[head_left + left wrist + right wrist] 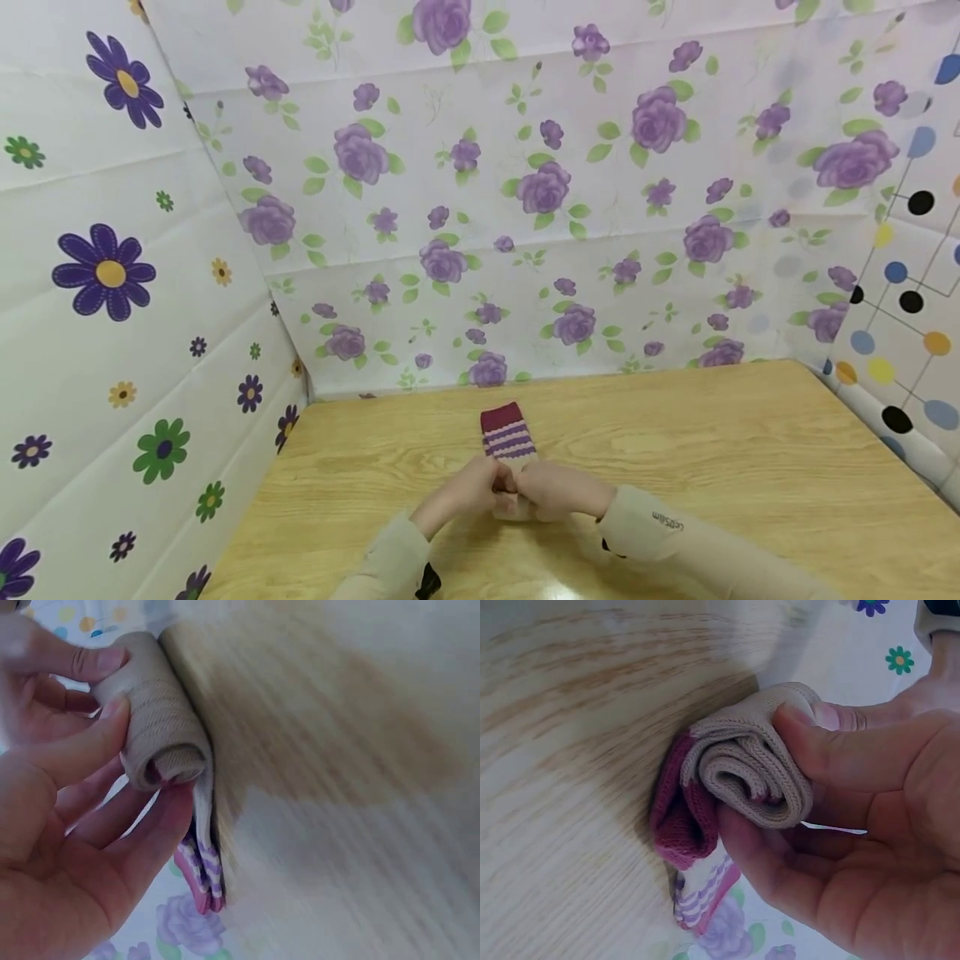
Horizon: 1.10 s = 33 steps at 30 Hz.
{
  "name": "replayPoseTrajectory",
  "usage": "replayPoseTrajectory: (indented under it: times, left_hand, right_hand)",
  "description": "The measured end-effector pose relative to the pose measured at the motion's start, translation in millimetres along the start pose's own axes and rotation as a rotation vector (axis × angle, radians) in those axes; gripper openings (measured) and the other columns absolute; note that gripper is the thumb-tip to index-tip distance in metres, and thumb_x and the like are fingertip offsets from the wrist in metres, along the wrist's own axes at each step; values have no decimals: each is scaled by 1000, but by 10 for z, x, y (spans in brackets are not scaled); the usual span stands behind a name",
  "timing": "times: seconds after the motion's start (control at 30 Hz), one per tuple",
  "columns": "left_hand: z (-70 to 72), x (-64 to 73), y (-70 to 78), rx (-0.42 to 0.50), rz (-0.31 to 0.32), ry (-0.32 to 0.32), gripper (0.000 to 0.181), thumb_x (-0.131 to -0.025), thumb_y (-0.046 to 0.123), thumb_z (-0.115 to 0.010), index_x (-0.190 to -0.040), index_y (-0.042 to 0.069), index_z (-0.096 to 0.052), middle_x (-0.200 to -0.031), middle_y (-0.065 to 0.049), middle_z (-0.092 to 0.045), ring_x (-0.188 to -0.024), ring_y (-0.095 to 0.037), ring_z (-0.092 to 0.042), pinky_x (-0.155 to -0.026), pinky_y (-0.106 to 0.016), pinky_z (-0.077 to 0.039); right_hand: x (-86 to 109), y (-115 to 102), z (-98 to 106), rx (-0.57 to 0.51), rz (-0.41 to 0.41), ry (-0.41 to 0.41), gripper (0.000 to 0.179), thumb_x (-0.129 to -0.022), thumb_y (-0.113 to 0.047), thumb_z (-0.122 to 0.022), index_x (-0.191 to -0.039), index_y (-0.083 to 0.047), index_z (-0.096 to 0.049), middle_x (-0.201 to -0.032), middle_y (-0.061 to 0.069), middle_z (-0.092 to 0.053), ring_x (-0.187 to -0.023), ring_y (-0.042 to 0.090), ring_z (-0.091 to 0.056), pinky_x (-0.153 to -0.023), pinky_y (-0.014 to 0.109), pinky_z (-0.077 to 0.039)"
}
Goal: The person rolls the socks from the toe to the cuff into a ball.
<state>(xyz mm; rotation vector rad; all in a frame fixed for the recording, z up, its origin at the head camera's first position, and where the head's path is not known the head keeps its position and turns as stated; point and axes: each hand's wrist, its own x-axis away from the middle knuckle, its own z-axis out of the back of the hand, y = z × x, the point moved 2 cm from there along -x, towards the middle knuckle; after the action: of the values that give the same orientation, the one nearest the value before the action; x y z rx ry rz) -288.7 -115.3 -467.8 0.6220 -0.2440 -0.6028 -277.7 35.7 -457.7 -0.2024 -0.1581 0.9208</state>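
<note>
Where white cloth printed with purple and green flowers (172,292) bordered my left side, the pale wood-grain surface (337,467) began, and there my left hand (477,486) was clamped on one end of a soft, part-rolled knitted sock bundle (512,442), beige with purple-and-white stripes and a maroon cuff (501,417). Its thumb pressed the outside of the beige coil (161,705) while a fingertip propped the spiral end from beneath. Between my hands, the bundle lay near the middle of the surface, its striped leg flat and pointing away from me. Two layers showed at the cuff, though I could not tell whether they made one sock or two. I judged it light and pliant, nothing that squeezing would hurt; the knit looked more grippy than slippery, yet springy enough to unwind if let go. The best hold seemed to be at both ends of the coil, thumbs outside and fingers underneath, with even pressure so the roll would not skew. Next along, my right hand (555,487) was clamped on the other end in a matching pinch, and beside its fingers a floppy maroon fold (682,817) bulged out from the coil, a part I thought would need guiding in rather than tugging. Farther right, white cloth with coloured dots (911,333) stood past the surface's edge.
</note>
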Motion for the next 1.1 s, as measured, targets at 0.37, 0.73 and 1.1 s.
replayPoseTrajectory:
  times: [0.37,0.73,1.1]
  left_hand:
    - [-69,94,234,-340,-201,105,21,-77,-11,-66,-64,5,-64,-61,3,-56,-58,2,-35,-53,-10,-28]
    - [-108,66,267,-518,-171,51,14,-73,15,-84,-79,10,-73,-79,3,-70,-68,2,-56,-60,-9,-43]
    - [-140,1,185,-459,-159,111,11,-74,10,-82,-79,8,-73,-75,3,-69,-63,3,-46,-57,-8,-38]
  right_hand:
    - [-61,70,54,-174,-192,-131,42,-83,6,-62,-58,-16,-36,-55,-6,-24,-52,6,-20,-50,20,-18]
    - [-116,149,100,-139,-234,-166,9,-88,-1,-62,-88,-10,-64,-75,-1,-56,-64,9,-42,-59,23,-39]
    - [-118,251,58,-249,-305,-173,17,-88,-13,-70,-104,-8,-71,-98,3,-70,-87,15,-63,-78,31,-53]
